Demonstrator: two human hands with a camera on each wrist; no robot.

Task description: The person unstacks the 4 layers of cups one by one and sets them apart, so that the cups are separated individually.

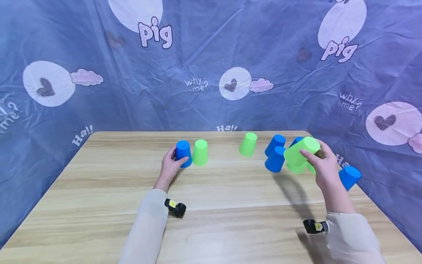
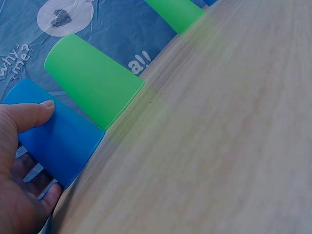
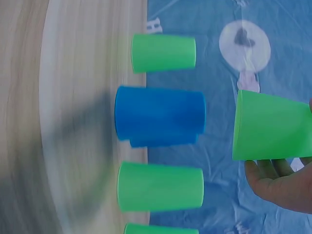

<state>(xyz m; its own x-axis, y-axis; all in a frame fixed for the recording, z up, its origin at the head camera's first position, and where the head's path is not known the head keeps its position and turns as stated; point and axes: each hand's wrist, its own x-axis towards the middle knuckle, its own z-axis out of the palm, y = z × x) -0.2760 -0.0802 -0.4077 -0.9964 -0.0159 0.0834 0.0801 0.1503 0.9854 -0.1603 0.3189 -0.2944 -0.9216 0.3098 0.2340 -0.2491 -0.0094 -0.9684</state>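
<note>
My left hand (image 1: 171,163) grips an upside-down blue cup (image 1: 183,153) that stands on the table, thumb across its front. Close at its right stands an upside-down green cup (image 1: 200,152); in the left wrist view the blue cup (image 2: 61,134) and green cup (image 2: 95,80) stand side by side. My right hand (image 1: 324,163) holds another green cup (image 1: 301,151) in the air, tilted, above the cups on the right. In the right wrist view this green cup (image 3: 273,126) is clear of the table, with fingers curled beneath it.
On the right stand upside-down blue cups, one in front (image 1: 275,160) and one behind (image 1: 275,144), with green cups partly hidden under the raised one. A lone green cup (image 1: 248,144) stands at the back. A blue cup (image 1: 350,176) is near the table's (image 1: 211,220) right edge. Printed cloth (image 1: 211,55) hangs behind.
</note>
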